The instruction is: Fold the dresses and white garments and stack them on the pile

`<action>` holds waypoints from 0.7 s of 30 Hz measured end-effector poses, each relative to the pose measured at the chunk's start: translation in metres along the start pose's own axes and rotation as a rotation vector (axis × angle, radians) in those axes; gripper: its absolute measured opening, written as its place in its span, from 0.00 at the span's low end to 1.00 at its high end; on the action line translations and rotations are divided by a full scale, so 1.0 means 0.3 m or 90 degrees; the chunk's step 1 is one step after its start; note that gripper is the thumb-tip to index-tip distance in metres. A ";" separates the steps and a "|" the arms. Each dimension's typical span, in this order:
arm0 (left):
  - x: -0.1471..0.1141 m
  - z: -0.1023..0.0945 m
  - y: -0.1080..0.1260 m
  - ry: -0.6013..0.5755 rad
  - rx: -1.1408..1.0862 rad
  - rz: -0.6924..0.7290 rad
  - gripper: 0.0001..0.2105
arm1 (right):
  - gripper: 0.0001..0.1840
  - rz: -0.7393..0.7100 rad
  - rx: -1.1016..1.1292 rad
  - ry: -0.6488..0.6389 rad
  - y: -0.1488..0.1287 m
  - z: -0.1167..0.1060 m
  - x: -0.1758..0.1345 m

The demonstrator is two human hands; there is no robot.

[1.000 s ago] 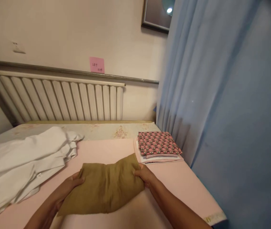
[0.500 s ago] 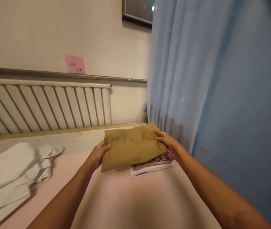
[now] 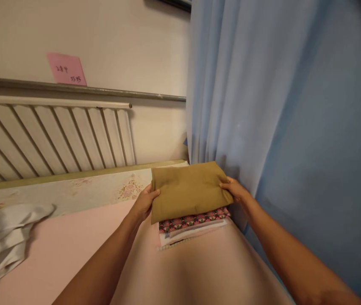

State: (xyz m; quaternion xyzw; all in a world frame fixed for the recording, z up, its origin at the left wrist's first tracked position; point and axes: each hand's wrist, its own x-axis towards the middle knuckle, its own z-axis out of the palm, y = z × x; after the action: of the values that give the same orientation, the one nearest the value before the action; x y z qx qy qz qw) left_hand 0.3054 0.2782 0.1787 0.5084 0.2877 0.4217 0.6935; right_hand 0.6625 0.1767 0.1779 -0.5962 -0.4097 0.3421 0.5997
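Between my hands is a folded olive-green cloth [image 3: 190, 190], held nearly flat. My left hand [image 3: 145, 201] grips its left edge, thumb on top and fingers underneath. On the opposite side, my right hand [image 3: 234, 189] pinches the right edge in the same way. Directly below the cloth lies a stack of folded fabrics, with a dark floral-patterned cloth [image 3: 193, 220] on top and paler folded fabrics [image 3: 196, 233] beneath it. Whether the olive cloth touches the stack cannot be made out, since it covers the stack's back part.
A pink sheet [image 3: 81, 237] covers the bed, with a floral-printed strip [image 3: 101, 190] along the wall side. Crumpled white fabric [image 3: 5, 237] lies at the left. A radiator [image 3: 53, 135] and a pink note [image 3: 66, 69] are at the wall; a blue curtain [image 3: 231, 84] hangs on the right.
Both hands have carried the olive cloth slightly right, over the stack, and more of the floral cloth shows below it. The view has shifted right and downward.
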 end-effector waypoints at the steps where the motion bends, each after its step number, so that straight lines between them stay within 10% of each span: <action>1: 0.003 -0.005 -0.042 0.014 0.004 -0.028 0.27 | 0.20 0.021 -0.015 0.000 0.041 0.000 -0.011; 6: 0.012 -0.031 -0.220 0.100 0.061 -0.152 0.20 | 0.17 0.090 -0.123 0.023 0.200 0.006 -0.066; 13: 0.000 -0.033 -0.211 0.146 0.106 -0.175 0.17 | 0.23 0.003 -0.333 0.115 0.153 0.013 -0.067; 21: 0.000 -0.027 -0.185 0.212 0.207 -0.167 0.20 | 0.26 -0.299 -0.602 0.035 0.013 0.284 -0.048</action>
State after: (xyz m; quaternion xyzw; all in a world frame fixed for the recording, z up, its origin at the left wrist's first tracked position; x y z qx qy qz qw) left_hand 0.3149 0.2749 0.1234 0.4950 0.5252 0.3540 0.5949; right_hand 0.5800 0.2009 0.1688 -0.7024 -0.6259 -0.0397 0.3365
